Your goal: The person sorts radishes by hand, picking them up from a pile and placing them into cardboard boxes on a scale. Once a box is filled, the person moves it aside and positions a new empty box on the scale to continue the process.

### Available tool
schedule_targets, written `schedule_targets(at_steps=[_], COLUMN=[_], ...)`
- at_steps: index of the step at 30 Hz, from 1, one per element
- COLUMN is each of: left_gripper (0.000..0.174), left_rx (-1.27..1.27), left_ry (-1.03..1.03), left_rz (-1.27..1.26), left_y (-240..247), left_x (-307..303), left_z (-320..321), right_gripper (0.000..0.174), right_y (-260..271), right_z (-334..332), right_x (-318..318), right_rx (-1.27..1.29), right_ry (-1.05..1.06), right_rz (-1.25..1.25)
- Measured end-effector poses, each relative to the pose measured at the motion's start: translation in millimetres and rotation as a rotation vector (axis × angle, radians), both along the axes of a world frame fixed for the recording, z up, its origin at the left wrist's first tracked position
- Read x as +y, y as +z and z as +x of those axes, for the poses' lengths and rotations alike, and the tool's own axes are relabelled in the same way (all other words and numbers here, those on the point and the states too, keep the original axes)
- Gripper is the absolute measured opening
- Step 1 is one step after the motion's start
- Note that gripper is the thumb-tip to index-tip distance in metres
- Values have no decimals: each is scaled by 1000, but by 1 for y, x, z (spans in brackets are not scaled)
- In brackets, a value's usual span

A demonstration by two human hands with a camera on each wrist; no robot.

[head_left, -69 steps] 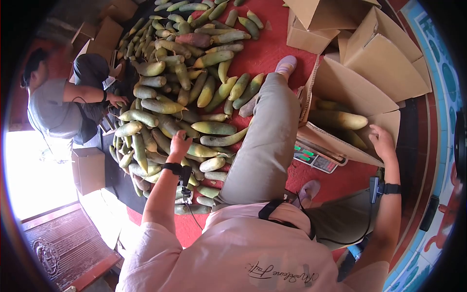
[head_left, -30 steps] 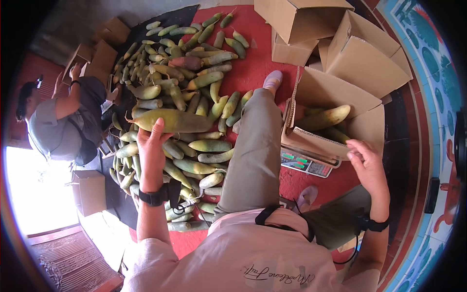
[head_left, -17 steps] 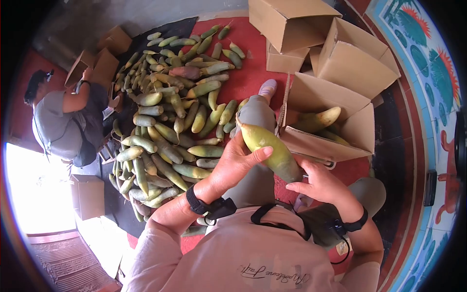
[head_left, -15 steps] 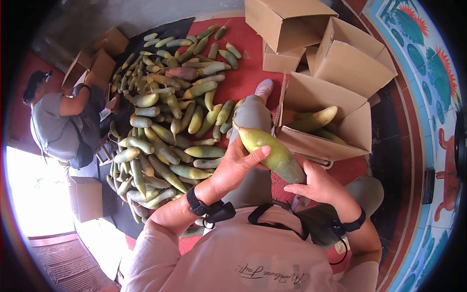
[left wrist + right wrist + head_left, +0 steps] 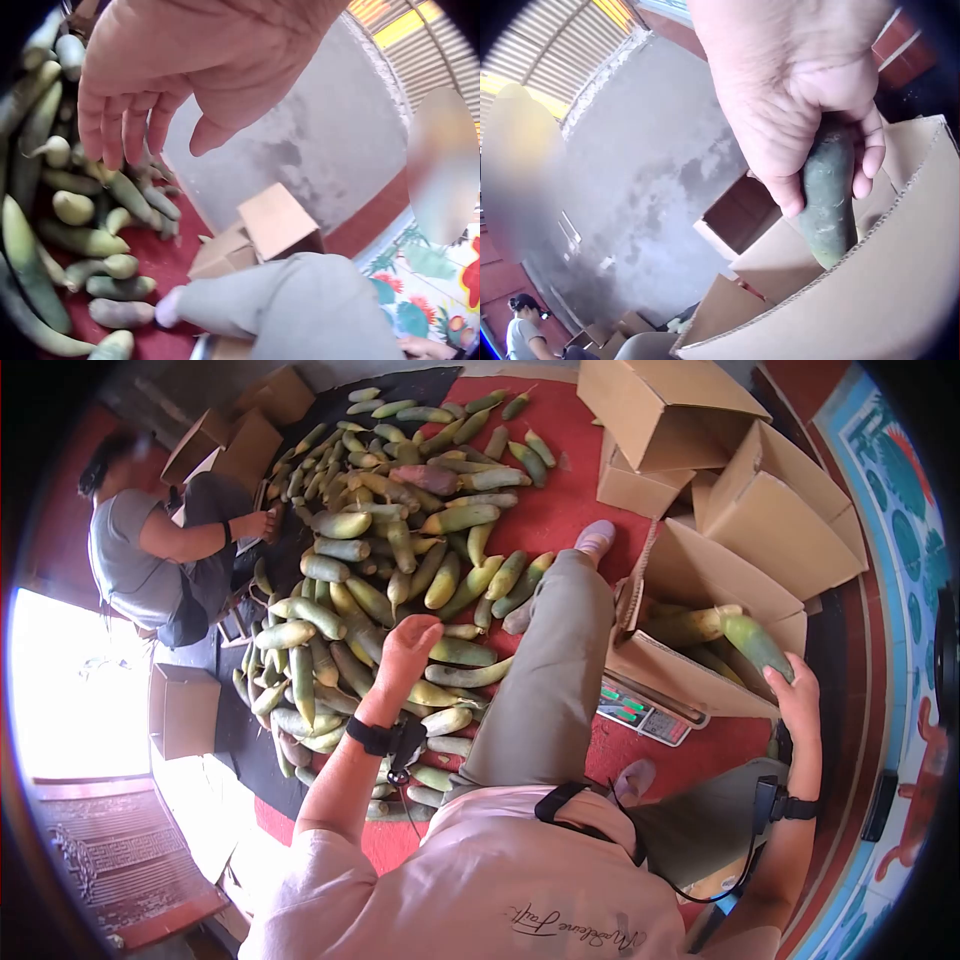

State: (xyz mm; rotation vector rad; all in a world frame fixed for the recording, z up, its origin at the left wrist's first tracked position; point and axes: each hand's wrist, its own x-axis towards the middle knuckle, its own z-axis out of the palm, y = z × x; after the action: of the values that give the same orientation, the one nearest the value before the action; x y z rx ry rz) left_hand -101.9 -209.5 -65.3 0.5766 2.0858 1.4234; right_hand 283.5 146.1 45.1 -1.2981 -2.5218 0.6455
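My right hand [image 5: 797, 698] grips the thick end of a green radish [image 5: 755, 647], its fingers and thumb wrapped round it. The radish slants into an open cardboard box [image 5: 690, 675], its pale tip beside other radishes [image 5: 690, 625] lying inside. In the right wrist view the lower end of this green radish [image 5: 829, 195] dips behind the box wall [image 5: 855, 300]. My left hand [image 5: 408, 650] holds nothing and hovers by the big pile of green radishes [image 5: 400, 550]; in the left wrist view its fingers [image 5: 135, 124] hang loosely.
The box stands on a digital scale [image 5: 645, 710]. Several cardboard boxes [image 5: 780, 490] are stacked behind it. My leg [image 5: 545, 670] stretches between pile and box over a red mat [image 5: 570, 490]. Another person [image 5: 150, 550] sits left of the pile, near a small carton [image 5: 185, 710].
The left hand picked a green radish off the pile and passed it in front of the body to the right hand. Now the right hand has carried it to the box; the left is back near the pile.
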Motion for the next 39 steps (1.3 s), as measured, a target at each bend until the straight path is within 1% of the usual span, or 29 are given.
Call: schedule_targets(at_steps=[1,3,5,7,8,9,11,12,13,15,16,17,19,20,21,23,24,25,27,28,29,31,33,34,35,36,37,38,39], left_gripper=[28,26,28,40,55,63,68,71,71,66,62,53,43,34,34,32,27,27,28,24,24,22,21,22,24,26,28,28,30], left_rx=[14,103,65,199,230,169,-34,-119,-263,-429,-439,-407,-428,-408,-407,-510,-508,-509,-551,-599,-595,-686,-521,-518,-547,-582,-618,-622,-586], left_ry=[65,231,430,648,755,851,1003,1042,989,903,914,983,980,1014,1003,1012,1036,1033,973,933,931,840,610,540,486,401,311,300,174], left_rz=[-62,-167,-144,-211,-336,-334,-353,-312,-230,-124,-76,-79,-104,-104,-104,23,46,45,260,330,332,428,409,363,396,418,439,440,433], left_y=[-18,-55,-71,-108,-123,-133,-97,-104,-123,-120,-124,-128,-130,-132,-131,-129,-127,-126,-124,-126,-116,-84,-72,-62,-34,-19,-5,12,29], left_x=[-15,-43,-63,-89,-102,-111,-98,-102,-115,-118,-113,-108,-109,-107,-108,-110,-108,-109,-117,-122,-120,-103,-95,-87,-71,-62,-54,-44,-34], left_z=[-12,-35,-55,-86,-103,-118,-116,-126,-146,-159,-164,-169,-177,-177,-179,-180,-180,-178,-177,-178,-168,-129,-93,-77,-51,-38,-28,-16,-5], right_gripper=[35,33,30,28,28,26,23,21,19,18,18,18,19,19,19,18,18,18,18,19,19,19,20,20,20,20,20,21,21], right_y=[-7,-20,-28,-32,-43,-60,-69,-65,-62,-47,-41,-39,-34,-31,-30,-28,-24,-20,-16,-15,-15,-14,-11,-10,-8,-5,-2,3,8], right_z=[1,0,-4,-10,-6,4,10,9,10,7,6,9,15,18,22,30,31,30,30,30,30,22,13,7,2,-3,-9,-14,-20], right_x=[9,18,21,23,32,48,58,57,55,41,35,30,19,12,7,-2,-6,-11,-16,-18,-19,-26,-32,-35,-37,-39,-44,-49,-55], right_rx=[1,-35,-25,59,55,34,9,-5,-19,-14,-5,-7,7,13,16,52,49,74,108,119,129,161,188,191,195,181,184,207,228], right_ry=[13,-197,-216,-265,-263,-277,-293,-271,-252,-234,-207,-220,-160,-178,-188,-95,-100,-125,-151,-157,-161,-156,-146,-118,-90,-44,-50,12,70], right_rz=[-4,-376,-397,-487,-488,-471,-451,-388,-326,-317,-308,-305,-230,-243,-241,-117,-115,-131,-146,-155,-165,-188,-208,-220,-232,-209,-204,-168,-129])
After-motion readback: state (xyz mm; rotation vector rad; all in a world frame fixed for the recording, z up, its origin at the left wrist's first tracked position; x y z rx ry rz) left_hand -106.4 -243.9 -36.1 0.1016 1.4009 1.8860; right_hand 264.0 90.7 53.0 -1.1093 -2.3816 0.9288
